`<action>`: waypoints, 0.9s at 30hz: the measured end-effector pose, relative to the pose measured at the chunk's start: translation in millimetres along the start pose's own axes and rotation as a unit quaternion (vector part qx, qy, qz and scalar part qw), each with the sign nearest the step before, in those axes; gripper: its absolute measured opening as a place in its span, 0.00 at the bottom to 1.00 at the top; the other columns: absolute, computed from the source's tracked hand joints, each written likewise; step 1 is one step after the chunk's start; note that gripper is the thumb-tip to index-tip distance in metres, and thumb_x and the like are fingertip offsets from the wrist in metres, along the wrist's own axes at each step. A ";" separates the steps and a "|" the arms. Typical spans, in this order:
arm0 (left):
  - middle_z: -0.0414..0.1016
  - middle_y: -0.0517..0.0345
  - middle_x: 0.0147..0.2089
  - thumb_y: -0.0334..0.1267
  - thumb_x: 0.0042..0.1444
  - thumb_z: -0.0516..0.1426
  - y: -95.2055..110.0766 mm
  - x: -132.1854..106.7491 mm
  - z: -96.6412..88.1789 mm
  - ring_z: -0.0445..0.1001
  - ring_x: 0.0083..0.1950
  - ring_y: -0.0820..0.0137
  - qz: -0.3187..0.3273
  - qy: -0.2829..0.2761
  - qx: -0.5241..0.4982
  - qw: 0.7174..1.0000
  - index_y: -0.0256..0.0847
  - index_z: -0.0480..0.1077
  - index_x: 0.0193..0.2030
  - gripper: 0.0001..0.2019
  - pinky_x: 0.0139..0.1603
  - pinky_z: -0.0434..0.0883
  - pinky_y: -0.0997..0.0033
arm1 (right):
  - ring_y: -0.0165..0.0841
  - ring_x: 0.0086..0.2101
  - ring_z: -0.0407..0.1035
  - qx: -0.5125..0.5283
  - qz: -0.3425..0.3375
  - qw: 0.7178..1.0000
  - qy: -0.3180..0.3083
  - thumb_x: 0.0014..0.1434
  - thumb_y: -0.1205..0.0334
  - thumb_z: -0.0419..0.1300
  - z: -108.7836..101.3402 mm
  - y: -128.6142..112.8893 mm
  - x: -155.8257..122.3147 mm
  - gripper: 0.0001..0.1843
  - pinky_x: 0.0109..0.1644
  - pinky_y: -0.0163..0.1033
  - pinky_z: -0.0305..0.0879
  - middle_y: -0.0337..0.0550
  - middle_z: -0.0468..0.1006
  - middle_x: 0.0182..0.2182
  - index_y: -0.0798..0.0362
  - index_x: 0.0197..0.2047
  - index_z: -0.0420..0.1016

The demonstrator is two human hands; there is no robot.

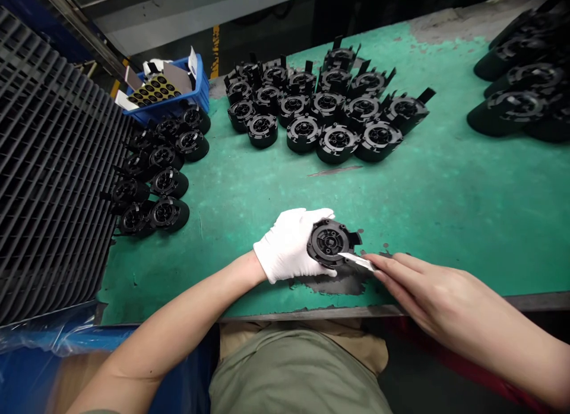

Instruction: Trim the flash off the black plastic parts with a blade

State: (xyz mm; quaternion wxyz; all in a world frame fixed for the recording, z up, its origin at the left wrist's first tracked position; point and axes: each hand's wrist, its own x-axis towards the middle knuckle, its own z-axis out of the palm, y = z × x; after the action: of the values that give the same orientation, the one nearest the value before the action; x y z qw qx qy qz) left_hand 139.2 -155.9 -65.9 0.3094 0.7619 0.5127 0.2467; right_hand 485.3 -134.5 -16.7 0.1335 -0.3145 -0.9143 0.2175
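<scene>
Head view, tabletop (445, 206): green, with a dark worn patch (342, 283) at the near edge, about midway along it.
Left hand (290, 245): white-gloved, fingers and thumb curled around the side of a round black part, clasping it.
Round black part (331, 242): held near the middle of the near edge, its ribbed face up, a tab sticking out toward the right edge.
Right hand (427, 283): bare, thumb and fingers pinching a pale pointed blade.
Pale pointed blade (357, 261): tip at the part's rim; whether it touches, I cannot tell.
Similar black parts: one group (165, 213) along the left edge, another (338, 142) toward the far edge, a third (507, 112) by the far right corner.
Blue bin (203, 94): far left corner, holding a gold-and-black sheet (155, 92).
Grey slatted rack (53, 164): beside the left edge.
</scene>
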 end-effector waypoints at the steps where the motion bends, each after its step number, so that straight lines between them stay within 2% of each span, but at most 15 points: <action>1: 0.93 0.36 0.74 0.74 0.52 0.86 1.3 -1.4 -0.3 0.94 0.72 0.32 -0.005 0.000 -0.001 1.000 0.46 0.80 0.79 0.56 0.83 0.86 0.29 | 0.42 0.37 0.92 0.034 -0.001 0.999 -0.005 0.89 0.53 0.62 -0.1 1.2 1.2 0.18 0.36 0.45 0.85 0.43 0.96 0.47 0.40 0.69 0.93; 4: 0.86 0.30 0.83 0.79 0.46 0.87 10.6 -9.2 7.3 0.87 0.84 0.26 -0.030 0.041 -0.013 0.999 0.44 0.75 0.86 0.68 0.89 0.83 0.25 | 0.46 0.46 0.96 0.093 0.006 0.996 0.003 0.91 0.51 0.61 -1.7 6.0 -0.7 0.18 0.47 0.46 0.92 0.45 0.99 0.53 0.40 0.67 0.93; 6: 0.83 0.28 0.85 0.80 0.41 0.88 20.4 -13.9 18.9 0.83 0.87 0.23 -0.061 0.075 -0.019 0.995 0.42 0.72 0.90 0.76 0.91 0.81 0.22 | 0.47 0.44 0.95 0.098 0.059 0.993 0.039 0.91 0.47 0.63 -1.3 10.2 -3.5 0.17 0.44 0.45 0.91 0.45 0.99 0.52 0.39 0.66 0.93; 8: 0.84 0.28 0.84 0.78 0.39 0.90 29.5 -15.5 30.2 0.84 0.85 0.22 -0.097 0.094 -0.016 0.991 0.42 0.71 0.90 0.78 0.90 0.81 0.19 | 0.45 0.38 0.92 0.090 0.114 0.986 0.076 0.88 0.41 0.67 2.3 12.8 -1.5 0.18 0.39 0.43 0.88 0.45 0.98 0.49 0.39 0.68 0.91; 11: 0.85 0.30 0.82 0.69 0.43 0.91 34.5 -13.1 32.9 0.85 0.84 0.23 -0.122 0.101 -0.013 0.987 0.43 0.73 0.87 0.69 0.89 0.82 0.17 | 0.43 0.40 0.89 0.115 0.124 0.982 0.086 0.84 0.37 0.72 13.2 8.9 14.5 0.23 0.45 0.45 0.88 0.49 0.95 0.51 0.43 0.69 0.90; 13: 0.88 0.34 0.78 0.63 0.46 0.92 31.7 -12.0 23.0 0.88 0.81 0.27 -0.118 0.093 -0.040 0.988 0.45 0.77 0.81 0.60 0.86 0.86 0.22 | 0.43 0.41 0.87 0.160 0.124 0.976 0.076 0.83 0.35 0.72 22.3 2.2 29.0 0.25 0.48 0.48 0.89 0.52 0.94 0.56 0.44 0.68 0.90; 16: 0.91 0.40 0.72 0.60 0.50 0.92 25.1 -14.3 4.2 0.94 0.73 0.35 -0.127 0.096 -0.154 0.975 0.47 0.76 0.76 0.53 0.76 0.93 0.31 | 0.41 0.40 0.86 0.248 0.195 0.944 0.094 0.79 0.28 0.73 36.0 -9.5 43.4 0.33 0.44 0.45 0.86 0.53 0.95 0.59 0.43 0.71 0.88; 17: 0.90 0.40 0.74 0.60 0.51 0.92 23.8 -15.7 0.7 0.94 0.73 0.37 -0.128 0.107 -0.204 0.965 0.47 0.74 0.77 0.55 0.76 0.93 0.33 | 0.41 0.38 0.85 0.291 0.224 0.925 0.096 0.77 0.25 0.74 40.3 -13.7 45.5 0.36 0.41 0.43 0.83 0.52 0.95 0.55 0.43 0.71 0.88; 19: 0.85 0.36 0.81 0.62 0.51 0.92 23.0 -18.3 0.2 0.91 0.80 0.38 -0.120 0.133 -0.295 0.938 0.49 0.67 0.85 0.64 0.83 0.90 0.32 | 0.39 0.31 0.77 0.380 0.262 0.883 0.090 0.75 0.17 0.73 47.4 -22.9 47.4 0.39 0.33 0.42 0.75 0.45 0.89 0.38 0.45 0.62 0.89; 20: 0.81 0.34 0.86 0.63 0.50 0.92 23.0 -19.7 2.2 0.88 0.84 0.38 -0.119 0.142 -0.323 0.928 0.49 0.62 0.89 0.68 0.86 0.87 0.31 | 0.37 0.27 0.71 0.415 0.272 0.864 0.085 0.74 0.15 0.71 49.2 -27.9 48.6 0.40 0.29 0.41 0.69 0.40 0.80 0.30 0.45 0.57 0.87; 22: 0.75 0.29 0.91 0.64 0.51 0.92 22.0 -24.4 6.0 0.83 0.89 0.35 -0.134 0.150 -0.324 0.925 0.50 0.58 0.93 0.73 0.90 0.83 0.26 | 0.34 0.23 0.60 0.442 0.290 0.844 0.088 0.77 0.14 0.67 46.8 -37.4 53.7 0.39 0.26 0.41 0.61 0.31 0.65 0.23 0.45 0.53 0.85; 23: 0.73 0.28 0.92 0.64 0.53 0.91 20.3 -28.7 6.2 0.81 0.90 0.33 -0.147 0.157 -0.302 0.929 0.50 0.59 0.93 0.71 0.90 0.82 0.24 | 0.34 0.22 0.58 0.425 0.289 0.852 0.102 0.79 0.16 0.66 42.0 -40.8 58.3 0.37 0.26 0.41 0.58 0.30 0.63 0.23 0.45 0.52 0.85; 24: 0.72 0.28 0.92 0.64 0.57 0.89 17.5 -34.8 4.4 0.80 0.91 0.32 -0.161 0.169 -0.272 0.933 0.50 0.61 0.93 0.67 0.90 0.81 0.22 | 0.34 0.23 0.60 0.389 0.276 0.871 0.121 0.82 0.19 0.65 35.1 -42.4 64.2 0.35 0.27 0.42 0.59 0.31 0.65 0.24 0.45 0.54 0.86; 26: 0.74 0.29 0.91 0.61 0.66 0.85 9.1 -51.9 -3.8 0.80 0.91 0.33 -0.177 0.211 -0.208 0.938 0.50 0.66 0.90 0.55 0.88 0.82 0.23 | 0.38 0.28 0.71 0.258 0.202 0.927 0.185 0.86 0.29 0.65 18.3 -38.4 78.5 0.27 0.32 0.44 0.70 0.39 0.79 0.31 0.44 0.53 0.88; 27: 0.76 0.31 0.89 0.59 0.72 0.81 3.8 -62.1 -9.1 0.82 0.89 0.36 -0.185 0.241 -0.182 0.935 0.50 0.68 0.89 0.48 0.87 0.84 0.26 | 0.42 0.35 0.80 0.174 0.143 0.949 0.219 0.87 0.36 0.65 10.4 -32.2 85.8 0.22 0.39 0.46 0.78 0.45 0.88 0.40 0.43 0.53 0.89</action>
State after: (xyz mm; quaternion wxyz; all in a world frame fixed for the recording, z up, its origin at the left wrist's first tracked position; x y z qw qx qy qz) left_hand 113.4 -213.0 -60.5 0.3500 0.5018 0.6498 0.4511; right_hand 399.0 -106.2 -1.0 0.3509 -0.4537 -0.7559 0.3156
